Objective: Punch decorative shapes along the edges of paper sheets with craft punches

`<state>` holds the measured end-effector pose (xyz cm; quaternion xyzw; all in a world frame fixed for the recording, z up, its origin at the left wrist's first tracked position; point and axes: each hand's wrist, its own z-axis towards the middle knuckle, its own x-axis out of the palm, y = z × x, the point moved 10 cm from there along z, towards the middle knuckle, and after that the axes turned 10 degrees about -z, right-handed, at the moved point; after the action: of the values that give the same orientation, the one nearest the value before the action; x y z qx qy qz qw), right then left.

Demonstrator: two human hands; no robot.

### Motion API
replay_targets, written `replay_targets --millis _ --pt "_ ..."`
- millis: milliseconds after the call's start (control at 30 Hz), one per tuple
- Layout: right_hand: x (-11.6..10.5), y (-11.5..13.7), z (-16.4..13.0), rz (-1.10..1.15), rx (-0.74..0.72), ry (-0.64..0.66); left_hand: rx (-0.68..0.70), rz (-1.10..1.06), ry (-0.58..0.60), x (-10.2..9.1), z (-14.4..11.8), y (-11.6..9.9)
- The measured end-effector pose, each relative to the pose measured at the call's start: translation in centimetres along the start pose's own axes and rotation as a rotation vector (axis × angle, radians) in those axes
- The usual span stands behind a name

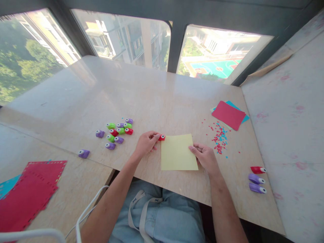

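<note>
At the near edge of the marble surface (pixel 152 98), the left hand (pixel 146 143) pinches a small red punch (pixel 162 137) against the yellow paper's (pixel 178 152) corner. The right hand (pixel 206 158) presses fingers closed on the opposite edge, steadying it (confetti (pixel 219 138) lies beside).

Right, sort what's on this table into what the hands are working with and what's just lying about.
In hand:
- left hand, fingers on a small red paper punch
- right hand, fingers pinching the yellow paper sheet

Lying about:
- cluster of green, red and purple punches
- three punches at right
- red and blue confetti
- red sheet over teal sheet
- punched red sheets at left
</note>
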<state>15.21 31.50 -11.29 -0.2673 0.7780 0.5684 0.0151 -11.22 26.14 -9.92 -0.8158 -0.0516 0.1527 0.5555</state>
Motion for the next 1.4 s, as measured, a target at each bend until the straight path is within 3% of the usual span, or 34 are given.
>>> replay_targets --millis 367,567,800,1400 --pt "-0.1 0.2 0.0 -0.03 -0.035 -0.003 -0.042 -0.061 -0.03 -0.2 0.0 0.0" --pt "-0.1 0.9 -0.2 -0.054 -0.049 -0.02 -0.049 -0.148 -0.114 -1.2 -0.3 -0.4" --pt "0.0 1.3 -0.2 -0.1 -0.085 -0.041 -0.124 -0.055 0.025 -0.3 0.3 -0.3" --pt "-0.2 1.9 -0.3 -0.182 -0.132 -0.085 -0.221 0.018 0.115 0.6 1.3 0.3"
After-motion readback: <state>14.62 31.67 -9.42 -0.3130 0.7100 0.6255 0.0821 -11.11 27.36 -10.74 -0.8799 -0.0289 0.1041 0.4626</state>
